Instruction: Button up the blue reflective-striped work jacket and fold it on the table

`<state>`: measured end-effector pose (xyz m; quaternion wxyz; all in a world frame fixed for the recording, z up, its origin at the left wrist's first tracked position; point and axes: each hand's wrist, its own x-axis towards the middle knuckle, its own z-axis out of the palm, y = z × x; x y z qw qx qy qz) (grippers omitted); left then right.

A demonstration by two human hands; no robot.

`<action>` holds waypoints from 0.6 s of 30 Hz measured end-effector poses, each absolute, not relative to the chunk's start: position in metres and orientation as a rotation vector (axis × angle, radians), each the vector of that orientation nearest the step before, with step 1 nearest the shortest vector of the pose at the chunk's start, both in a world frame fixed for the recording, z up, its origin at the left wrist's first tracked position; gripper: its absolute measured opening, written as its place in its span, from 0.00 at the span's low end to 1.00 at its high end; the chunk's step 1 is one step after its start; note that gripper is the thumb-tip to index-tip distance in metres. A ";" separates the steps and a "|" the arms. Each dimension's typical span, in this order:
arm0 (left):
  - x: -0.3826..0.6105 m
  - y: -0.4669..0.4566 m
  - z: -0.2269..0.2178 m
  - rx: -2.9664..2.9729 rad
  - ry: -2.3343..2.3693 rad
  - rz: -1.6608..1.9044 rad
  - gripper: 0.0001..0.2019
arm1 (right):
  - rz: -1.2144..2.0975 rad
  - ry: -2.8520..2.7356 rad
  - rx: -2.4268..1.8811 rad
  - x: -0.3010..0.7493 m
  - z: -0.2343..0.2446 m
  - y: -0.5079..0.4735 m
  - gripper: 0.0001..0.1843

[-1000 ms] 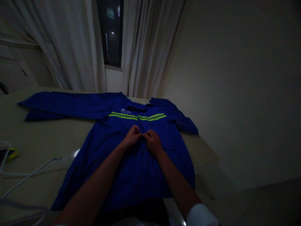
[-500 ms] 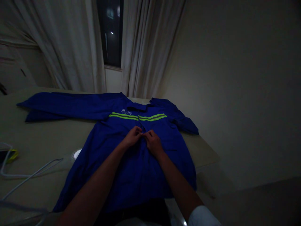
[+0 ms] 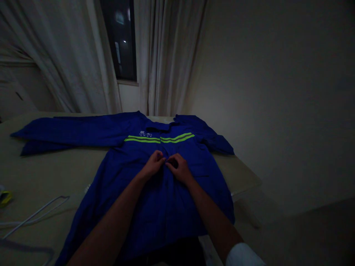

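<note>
A blue work jacket (image 3: 155, 207) with two yellow-green reflective stripes (image 3: 159, 139) across the chest lies front-up on a beige table (image 3: 50, 173). Its left sleeve (image 3: 63, 129) stretches far out to the left; the right sleeve is folded near the table's right edge. My left hand (image 3: 153, 165) and my right hand (image 3: 179, 167) meet at the jacket's front opening just below the stripes. Both have fingers pinched together on the front edges of the fabric. What sits between the fingertips is too dark to make out.
A white wire hanger (image 3: 36, 214) lies on the table at the left, with a yellow object (image 3: 4, 196) at the left edge. White curtains (image 3: 166, 55) frame a dark window (image 3: 119, 40) behind the table. The floor drops away to the right.
My hands have stayed pinched at the jacket front, shifting slightly down the opening. The camera has turned a little, so the scene sits further left and lower.
</note>
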<state>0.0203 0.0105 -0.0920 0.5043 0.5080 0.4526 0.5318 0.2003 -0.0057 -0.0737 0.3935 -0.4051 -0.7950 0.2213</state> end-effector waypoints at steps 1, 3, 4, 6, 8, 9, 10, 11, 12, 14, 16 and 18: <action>0.020 0.010 -0.091 1.242 1.096 1.293 0.16 | 0.635 -1.982 -1.040 0.201 -0.074 -0.004 0.10; 0.020 0.008 -0.088 1.248 1.115 1.294 0.16 | 0.690 -1.956 -1.058 0.201 -0.074 -0.003 0.12; 0.020 0.008 -0.087 1.238 1.124 1.286 0.17 | 0.674 -1.962 -1.057 0.201 -0.074 -0.003 0.11; 0.020 0.007 -0.085 1.201 1.142 1.264 0.18 | 0.599 -1.987 -1.048 0.200 -0.072 -0.005 0.07; 0.019 0.005 -0.085 1.168 1.158 1.255 0.20 | 0.545 -2.005 -1.039 0.200 -0.070 -0.008 0.05; 0.019 0.005 -0.086 1.163 1.165 1.259 0.21 | 0.542 -2.007 -1.040 0.201 -0.070 -0.009 0.05; 0.019 0.004 -0.086 1.166 1.171 1.264 0.21 | 0.555 -1.997 -1.047 0.201 -0.070 -0.009 0.05; 0.018 0.004 -0.087 1.177 1.174 1.266 0.22 | 0.589 -1.980 -1.059 0.202 -0.070 -0.009 0.06; 0.018 0.004 -0.088 1.195 1.174 1.261 0.22 | 0.641 -1.962 -1.070 0.203 -0.071 -0.009 0.07; 0.018 0.003 -0.088 1.233 1.182 1.238 0.20 | 0.751 -1.931 -1.083 0.204 -0.071 -0.006 0.09; 0.016 0.002 -0.086 1.297 1.226 1.210 0.16 | 0.784 -1.932 -1.078 0.204 -0.069 -0.004 0.10; 0.013 -0.003 -0.084 1.459 1.333 1.187 0.10 | 0.715 -1.958 -1.074 0.203 -0.065 -0.007 0.09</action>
